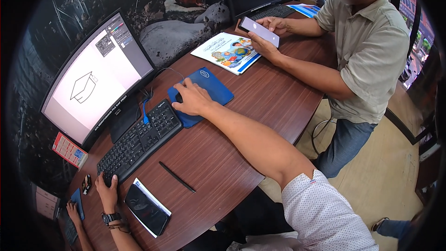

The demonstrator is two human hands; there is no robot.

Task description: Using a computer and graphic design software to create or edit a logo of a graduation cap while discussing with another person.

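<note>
My right hand (194, 100) is wrapped over a dark computer mouse (179, 97), mostly hidden under the fingers, on a blue mouse pad (218, 85). At the near left end of a black keyboard (139, 140), my left hand (107, 189) rests with thumb and fingers apart, touching the keys. It grips nothing, and a dark watch and bracelets circle that wrist. Behind the keyboard stands a curved monitor (95, 74); its screen shows a line drawing of a graduation cap on white, with tool panels at the upper right.
Near me lie a smartphone (147, 210) on white paper and a black pen (177, 176). Illustrated booklets (226, 52) lie farther right. A seated person (367, 51) there holds a phone (261, 32). Another person's hand (73, 212) is at the lower left. A blue cable (145, 111) touches the keyboard.
</note>
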